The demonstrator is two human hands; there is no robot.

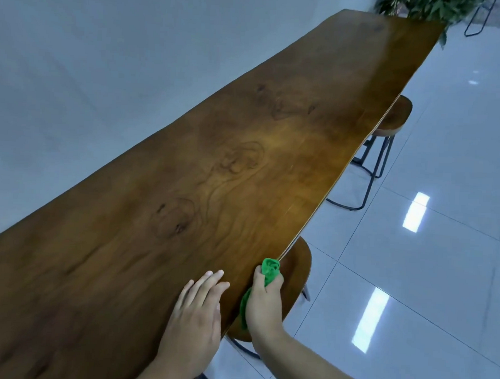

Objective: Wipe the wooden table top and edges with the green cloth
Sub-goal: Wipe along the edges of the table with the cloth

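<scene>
A long brown wooden table (215, 164) runs from the lower left to the upper right, set against a wall. My right hand (264, 303) grips a bunched green cloth (270, 270) and holds it against the table's right-hand edge, near the bottom of the view. Part of the cloth hangs below the hand, along the edge. My left hand (197, 311) lies flat on the table top just left of that edge, fingers straight and together.
A wooden stool (295, 275) stands under the table edge right beside my right hand. A second stool (394, 115) with black metal legs stands farther along. Glossy white floor tiles (427, 256) spread to the right. A leafy plant (426, 7) stands at the table's far end.
</scene>
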